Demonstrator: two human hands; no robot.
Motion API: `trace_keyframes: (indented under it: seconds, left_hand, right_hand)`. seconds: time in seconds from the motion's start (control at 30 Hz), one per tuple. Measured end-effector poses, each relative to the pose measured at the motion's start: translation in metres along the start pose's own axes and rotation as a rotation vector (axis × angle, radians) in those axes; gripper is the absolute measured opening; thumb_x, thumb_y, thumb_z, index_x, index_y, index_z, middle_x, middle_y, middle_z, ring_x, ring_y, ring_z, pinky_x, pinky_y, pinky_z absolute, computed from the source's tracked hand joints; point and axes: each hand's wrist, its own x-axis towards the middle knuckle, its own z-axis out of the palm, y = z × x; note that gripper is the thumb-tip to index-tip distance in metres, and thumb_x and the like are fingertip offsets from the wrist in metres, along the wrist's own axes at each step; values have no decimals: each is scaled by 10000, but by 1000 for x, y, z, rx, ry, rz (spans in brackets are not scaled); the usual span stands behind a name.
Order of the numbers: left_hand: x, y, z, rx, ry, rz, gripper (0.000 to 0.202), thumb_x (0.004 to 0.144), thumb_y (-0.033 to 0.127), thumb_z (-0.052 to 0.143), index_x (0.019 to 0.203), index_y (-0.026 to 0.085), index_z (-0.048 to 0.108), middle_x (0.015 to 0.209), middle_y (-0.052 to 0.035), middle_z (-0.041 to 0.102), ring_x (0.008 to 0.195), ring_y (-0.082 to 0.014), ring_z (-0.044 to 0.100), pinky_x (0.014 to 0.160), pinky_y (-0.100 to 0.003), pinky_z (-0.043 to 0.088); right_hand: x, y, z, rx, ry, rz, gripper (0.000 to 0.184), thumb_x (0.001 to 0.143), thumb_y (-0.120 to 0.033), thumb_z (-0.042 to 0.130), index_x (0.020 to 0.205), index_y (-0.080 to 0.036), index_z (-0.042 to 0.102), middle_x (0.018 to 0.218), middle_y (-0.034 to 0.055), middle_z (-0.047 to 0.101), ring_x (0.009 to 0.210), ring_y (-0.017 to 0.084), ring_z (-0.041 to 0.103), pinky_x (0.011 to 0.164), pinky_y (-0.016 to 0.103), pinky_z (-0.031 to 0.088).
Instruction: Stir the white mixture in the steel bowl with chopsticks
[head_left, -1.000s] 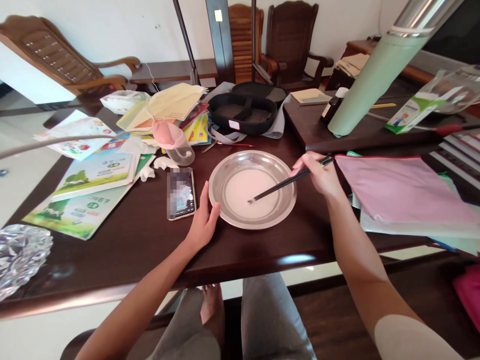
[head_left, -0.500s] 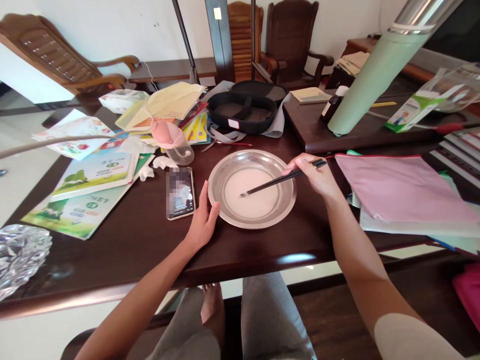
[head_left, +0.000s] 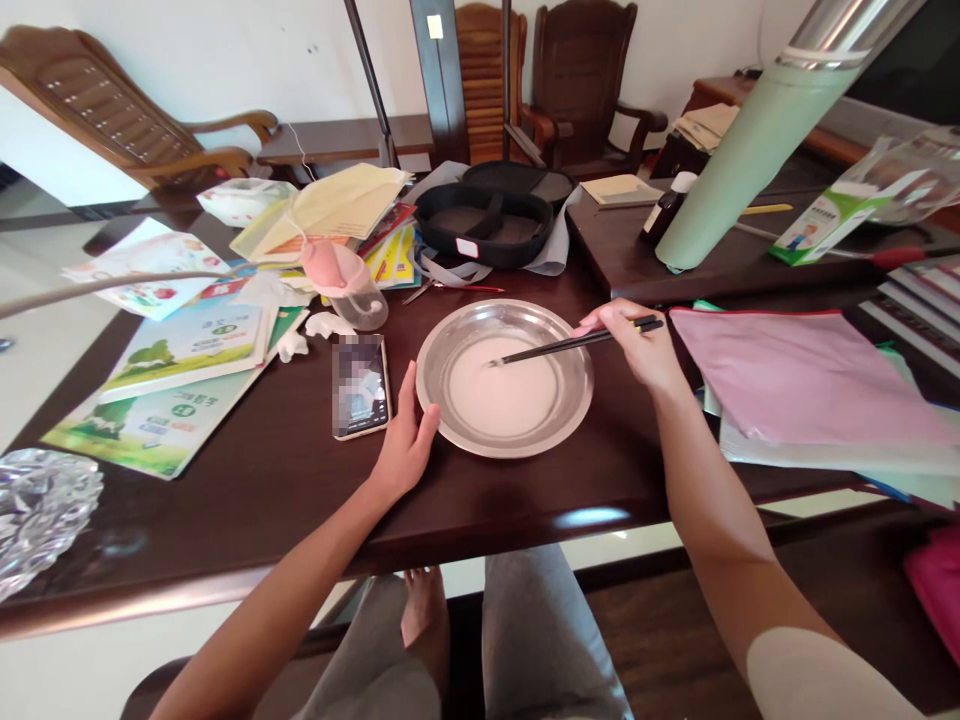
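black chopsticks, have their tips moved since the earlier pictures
Yes: the tips of the black chopsticks now sit nearer the far rim of the metal bowl, which itself looks unmoved on the table.

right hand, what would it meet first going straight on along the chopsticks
Via the black chopsticks, probably the pale liquid in the metal dish; depth is unclear, their tips may already touch it.

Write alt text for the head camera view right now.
A right hand holds black chopsticks, tips in the pale, milky contents of a round metal dish. The left hand touches its rim; a phone lies nearby on the dark table.
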Motion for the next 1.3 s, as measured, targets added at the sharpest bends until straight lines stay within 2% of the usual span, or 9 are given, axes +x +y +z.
trace_keyframes:
  seconds: [0.1,0.2,0.33,0.53,0.73,0.93,1.03,1.17,1.3]
  left_hand:
    - [0,0,0,4,-1,-1,837,1011,669,434,1677,227,186,1749,-127,223,1619,-273,216,1324,-450,167]
    - [0,0,0,14,4,-2,837,1011,669,432,1675,218,192,1749,-130,224,1620,-276,213,1324,-451,169]
    - [0,1,0,17,2,-12,856,1005,684,424,1675,207,188,1750,-136,217,1621,-285,204,1324,-456,168]
    - [0,2,0,12,-4,-19,850,1006,680,427,1675,214,185,1752,-133,208,1622,-280,205,1323,-455,171]
    - [0,1,0,5,-1,-6,852,1006,684,427,1674,213,188,1753,-132,204,1623,-272,201,1326,-449,155]
    - [0,2,0,25,-5,-21,884,999,711,404,1675,188,177,1753,-147,192,1624,-281,193,1325,-457,157]
    - [0,3,0,23,-4,-20,878,998,708,411,1675,198,180,1753,-140,198,1623,-279,198,1325,-449,160]
    - [1,3,0,25,-5,-25,902,996,721,395,1676,175,165,1753,-153,186,1623,-278,197,1325,-444,164]
    - [1,3,0,23,-6,-17,894,998,715,398,1677,182,165,1750,-152,199,1622,-283,200,1324,-459,161]
  right_hand:
    - [1,3,-5,37,98,10,432,862,-661,691,722,-253,724,627,6,750,681,233,776,782,385,616]
    - [0,4,-3,80,5,31,419,874,-642,692,724,-252,736,632,11,757,648,222,767,749,371,610]
    - [-1,0,2,34,-95,13,377,854,-636,718,795,-269,782,760,22,814,788,254,796,826,396,616]
    - [2,4,-7,64,108,9,406,873,-634,697,709,-264,733,599,-1,748,625,227,752,764,393,615]
    - [-1,1,2,62,-121,21,398,854,-639,717,806,-249,780,724,23,807,741,238,793,779,373,622]
    - [3,6,-8,19,100,-14,424,882,-643,682,751,-245,743,634,7,764,671,221,771,811,381,613]
    - [2,5,-5,57,11,9,418,887,-641,677,736,-257,743,621,4,759,629,220,759,766,385,613]
    - [-1,-1,3,-5,-115,-11,382,855,-650,708,784,-282,781,742,15,810,772,263,793,801,421,620]
    - [3,3,-6,-25,80,-51,398,879,-639,687,769,-263,755,699,17,791,750,251,788,829,416,613]
